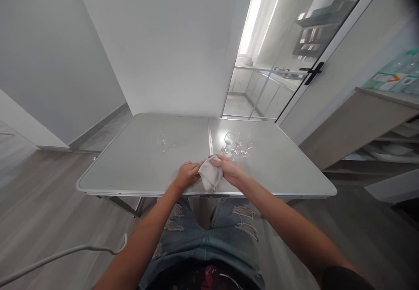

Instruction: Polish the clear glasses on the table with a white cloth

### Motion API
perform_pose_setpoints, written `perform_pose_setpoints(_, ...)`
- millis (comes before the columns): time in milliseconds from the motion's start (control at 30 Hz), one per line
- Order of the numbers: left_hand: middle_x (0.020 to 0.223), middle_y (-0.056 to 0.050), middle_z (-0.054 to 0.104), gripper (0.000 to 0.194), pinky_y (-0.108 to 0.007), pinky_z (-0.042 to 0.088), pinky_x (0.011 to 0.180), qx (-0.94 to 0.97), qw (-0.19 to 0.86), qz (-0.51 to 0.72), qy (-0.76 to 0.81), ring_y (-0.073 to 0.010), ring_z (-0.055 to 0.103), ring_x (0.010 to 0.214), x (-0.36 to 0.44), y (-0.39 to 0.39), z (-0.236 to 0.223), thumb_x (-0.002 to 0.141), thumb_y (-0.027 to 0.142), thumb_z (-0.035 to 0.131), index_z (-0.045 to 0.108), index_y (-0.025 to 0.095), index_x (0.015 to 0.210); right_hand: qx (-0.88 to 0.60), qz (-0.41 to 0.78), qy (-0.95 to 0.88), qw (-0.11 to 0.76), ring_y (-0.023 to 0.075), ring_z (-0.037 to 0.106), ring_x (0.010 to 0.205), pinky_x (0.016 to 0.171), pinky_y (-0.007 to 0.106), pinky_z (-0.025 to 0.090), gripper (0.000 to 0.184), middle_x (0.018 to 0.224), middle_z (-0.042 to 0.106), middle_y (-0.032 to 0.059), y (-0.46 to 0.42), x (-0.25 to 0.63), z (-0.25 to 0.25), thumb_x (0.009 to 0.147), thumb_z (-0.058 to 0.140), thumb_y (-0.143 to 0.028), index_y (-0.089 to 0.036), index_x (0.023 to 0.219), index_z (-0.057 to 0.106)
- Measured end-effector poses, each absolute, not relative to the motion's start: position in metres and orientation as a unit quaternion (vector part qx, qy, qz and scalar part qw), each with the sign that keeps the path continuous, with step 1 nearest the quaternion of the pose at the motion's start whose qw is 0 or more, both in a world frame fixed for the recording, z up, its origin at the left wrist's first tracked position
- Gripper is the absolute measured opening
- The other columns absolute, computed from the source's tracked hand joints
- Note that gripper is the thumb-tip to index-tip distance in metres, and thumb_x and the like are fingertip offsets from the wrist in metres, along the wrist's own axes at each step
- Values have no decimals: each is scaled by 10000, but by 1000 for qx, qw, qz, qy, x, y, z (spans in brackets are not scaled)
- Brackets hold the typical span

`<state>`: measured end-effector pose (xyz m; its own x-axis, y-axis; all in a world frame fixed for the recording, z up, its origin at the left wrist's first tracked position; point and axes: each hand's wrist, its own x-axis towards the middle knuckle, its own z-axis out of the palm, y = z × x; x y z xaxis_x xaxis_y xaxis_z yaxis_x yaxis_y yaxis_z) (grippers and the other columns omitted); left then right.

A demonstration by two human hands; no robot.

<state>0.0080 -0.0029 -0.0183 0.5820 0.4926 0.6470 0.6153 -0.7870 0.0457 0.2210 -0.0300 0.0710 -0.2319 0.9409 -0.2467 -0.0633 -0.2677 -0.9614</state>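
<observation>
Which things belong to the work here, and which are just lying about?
Part of it:
white cloth, in the right hand, with the left hand against it;
probably the stemmed glasses on the table.

Lying about:
bottles on the shelf unit;
pale curved object, lower left.

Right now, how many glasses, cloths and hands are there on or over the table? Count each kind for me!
Stemmed glasses: 4, counting the right-side cluster of three and the faint left-side glass
White cloth: 1
Hands: 2, left hand and right hand
Total: 7, not counting anything the cloth might hide.
</observation>
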Motion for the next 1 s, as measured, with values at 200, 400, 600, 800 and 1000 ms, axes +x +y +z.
perform_pose_setpoints(200,788,-52,711,434,-296,452,656,-879,75,-334,-332,-168,650,680,13,-5,-18,976,415,538,571,176,1337,-506,457,-613,399,219,576,962,861,350,443,392,1046,653,30,-28,242,68,788,681,-423,-264,1145,669)
perform_pose_setpoints(400,775,-44,718,463,-281,474,685,-831,-29,-376,-409,-184,678,710,13,-4,-20,945,543,545,601,174,1219,-547,229,-545,593,228,550,1033,942,375,411,371,1146,608,52,-29,254,74,906,552,-417,-245,1234,565)
perform_pose_setpoints(600,677,-3,660,323,-257,427,634,-824,-111,-380,-405,-166,634,616,11,-4,-18,1016,458,418,586,184,1051,-381,481,-501,610,211,577,1005,874,333,476,347,1083,623,26,-31,207,61,880,610,-440,-274,1183,582)
perform_pose_setpoints(800,662,3,628,349,-251,405,626,-796,-126,-406,-430,-164,613,600,9,-2,-19,1025,467,346,564,200,973,-278,563,-364,688,199,615,1066,921,381,510,337,1196,627,26,-39,168,47,920,565,-408,-299,1235,521)
perform_pose_setpoints(1000,729,-30,669,287,-275,432,632,-773,-97,-385,-494,-184,626,635,9,4,-26,1000,375,375,596,191,1001,-416,244,-646,592,244,529,1264,1110,495,385,416,1327,591,95,-63,156,34,975,404,-249,-264,1385,475)
